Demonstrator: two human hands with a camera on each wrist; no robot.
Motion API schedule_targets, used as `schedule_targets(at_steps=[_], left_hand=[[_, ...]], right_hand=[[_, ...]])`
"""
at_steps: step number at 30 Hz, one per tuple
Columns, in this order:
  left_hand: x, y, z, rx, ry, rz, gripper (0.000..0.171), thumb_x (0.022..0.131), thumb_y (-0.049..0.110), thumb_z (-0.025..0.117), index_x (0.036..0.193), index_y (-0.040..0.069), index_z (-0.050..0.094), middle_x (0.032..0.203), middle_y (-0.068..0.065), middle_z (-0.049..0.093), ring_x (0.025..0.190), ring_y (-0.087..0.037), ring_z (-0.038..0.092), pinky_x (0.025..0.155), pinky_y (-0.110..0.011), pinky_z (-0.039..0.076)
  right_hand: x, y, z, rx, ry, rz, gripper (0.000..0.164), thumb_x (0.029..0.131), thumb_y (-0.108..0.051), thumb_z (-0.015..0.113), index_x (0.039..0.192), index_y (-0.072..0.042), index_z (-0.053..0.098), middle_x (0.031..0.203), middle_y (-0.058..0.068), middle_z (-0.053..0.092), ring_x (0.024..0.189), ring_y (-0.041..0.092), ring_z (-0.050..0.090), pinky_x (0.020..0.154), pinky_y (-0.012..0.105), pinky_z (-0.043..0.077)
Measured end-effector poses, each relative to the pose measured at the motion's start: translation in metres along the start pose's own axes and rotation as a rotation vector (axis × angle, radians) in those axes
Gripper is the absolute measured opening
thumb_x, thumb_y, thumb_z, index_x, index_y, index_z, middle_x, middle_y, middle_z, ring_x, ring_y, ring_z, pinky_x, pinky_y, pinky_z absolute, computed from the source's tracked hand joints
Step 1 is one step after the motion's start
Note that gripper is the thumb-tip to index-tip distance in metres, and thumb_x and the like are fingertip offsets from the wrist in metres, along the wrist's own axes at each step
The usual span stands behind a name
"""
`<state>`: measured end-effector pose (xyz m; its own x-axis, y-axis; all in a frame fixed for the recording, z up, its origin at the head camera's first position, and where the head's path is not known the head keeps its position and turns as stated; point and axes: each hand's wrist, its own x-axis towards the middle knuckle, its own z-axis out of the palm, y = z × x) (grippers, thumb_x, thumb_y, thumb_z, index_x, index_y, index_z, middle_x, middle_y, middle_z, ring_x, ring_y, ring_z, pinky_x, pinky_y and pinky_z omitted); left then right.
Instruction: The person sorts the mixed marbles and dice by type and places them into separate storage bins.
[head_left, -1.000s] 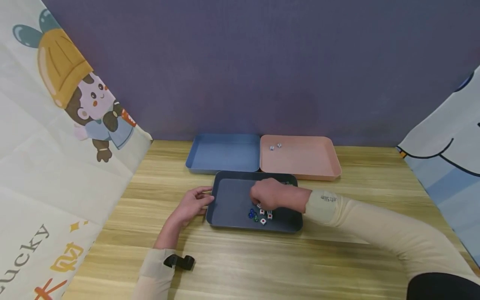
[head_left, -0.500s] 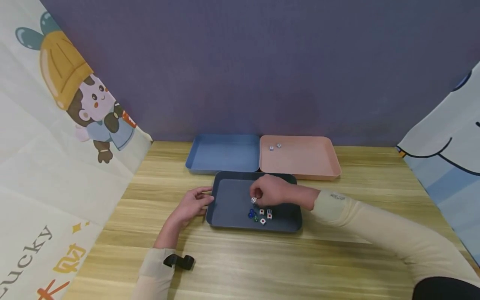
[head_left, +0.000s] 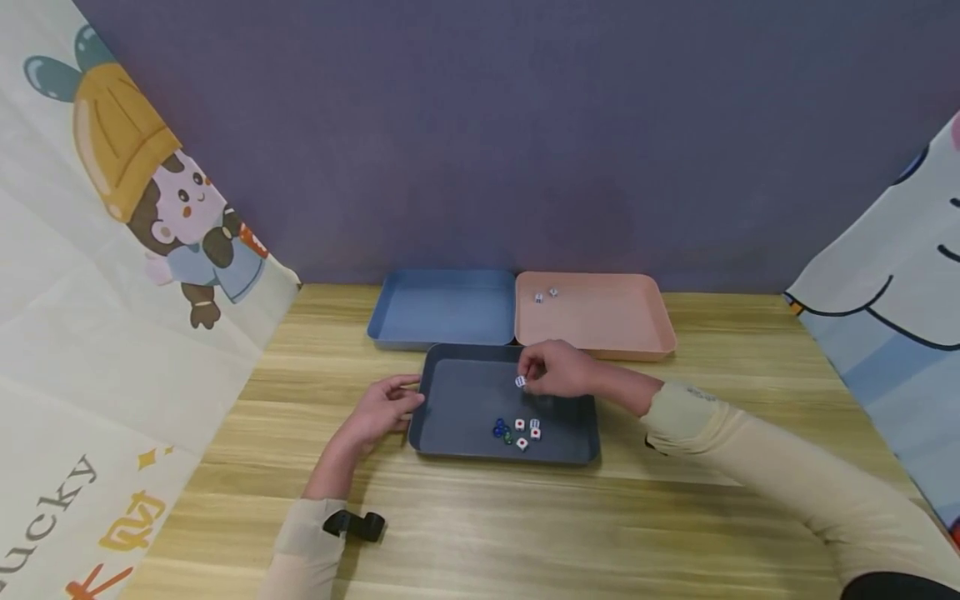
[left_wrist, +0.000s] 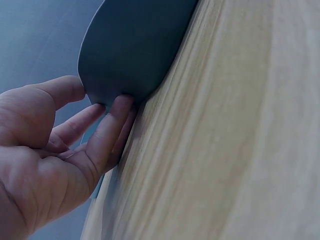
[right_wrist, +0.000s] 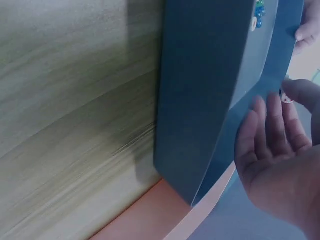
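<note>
Between thumb and fingertips my right hand (head_left: 558, 369) pinches a white die (head_left: 521, 382), raised over the back part of the dark grey tray (head_left: 453, 400). In the right wrist view the die (right_wrist: 287, 97) shows at the thumb tip, the other fingers loosely bent. My left hand (head_left: 381, 414) touches the tray's left side with relaxed fingers; in the left wrist view its fingertips (left_wrist: 122, 102) lie against the tray's outer wall (left_wrist: 132, 50). Near the tray's front lie several white dice (head_left: 522, 445) with red dots, beside small shiny blue pieces (head_left: 498, 430) and green ones (head_left: 507, 437).
Behind the dark tray stand a blue tray (head_left: 442, 308) on the left and a pink tray (head_left: 607, 312) on the right, side by side. Two dice (head_left: 538, 298) lie at the pink tray's back left. A dark wall (head_left: 480, 150) rises behind the wooden table (head_left: 465, 533).
My right hand has lifted the die away from the pile and carried it back and slightly right, toward the pink tray. My left hand stays at the dark tray's side.
</note>
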<state>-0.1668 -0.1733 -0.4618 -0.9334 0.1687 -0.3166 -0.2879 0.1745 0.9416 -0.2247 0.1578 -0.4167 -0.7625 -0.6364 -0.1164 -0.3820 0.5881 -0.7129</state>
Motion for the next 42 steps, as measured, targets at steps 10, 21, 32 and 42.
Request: schedule_targets(at_steps=[10,21,32,42], left_hand=[[0.001,-0.001,0.000,-0.002,-0.013,0.003,0.048,0.097,0.009,0.061,0.142,0.001,0.047,0.122,-0.026,0.056,0.100,-0.031,0.064,0.078,-0.041,0.056],[0.000,0.000,0.003,-0.011,-0.005,-0.002,0.047,0.097,0.008,0.061,0.141,0.001,0.047,0.122,-0.025,0.056,0.098,-0.030,0.065,0.077,-0.041,0.056],[0.002,0.001,0.006,-0.021,-0.006,-0.008,0.047,0.096,0.007,0.061,0.141,0.000,0.047,0.121,-0.026,0.057,0.097,-0.031,0.065,0.076,-0.041,0.057],[0.003,0.000,0.005,-0.018,-0.017,0.001,0.048,0.096,0.008,0.061,0.142,0.001,0.047,0.123,-0.027,0.056,0.100,-0.033,0.064,0.077,-0.042,0.056]], right_hand=[[0.002,0.005,-0.016,0.079,0.115,0.105,0.011,0.084,-0.006,0.072,0.090,-0.008,0.063,0.080,0.003,0.062,0.071,0.018,0.055,0.062,0.030,0.046],[0.013,0.018,-0.046,0.112,0.259,0.179,0.011,0.086,-0.006,0.068,0.095,-0.001,0.065,0.089,0.010,0.062,0.076,0.022,0.056,0.069,0.034,0.048],[0.037,0.052,-0.070,0.285,0.254,0.357,0.022,0.091,-0.012,0.066,0.109,-0.001,0.061,0.113,0.015,0.056,0.102,0.037,0.059,0.089,0.050,0.050],[0.038,0.069,-0.090,0.376,0.212,0.371,0.019,0.089,-0.013,0.063,0.102,0.001,0.061,0.095,0.006,0.054,0.089,0.035,0.056,0.080,0.050,0.049]])
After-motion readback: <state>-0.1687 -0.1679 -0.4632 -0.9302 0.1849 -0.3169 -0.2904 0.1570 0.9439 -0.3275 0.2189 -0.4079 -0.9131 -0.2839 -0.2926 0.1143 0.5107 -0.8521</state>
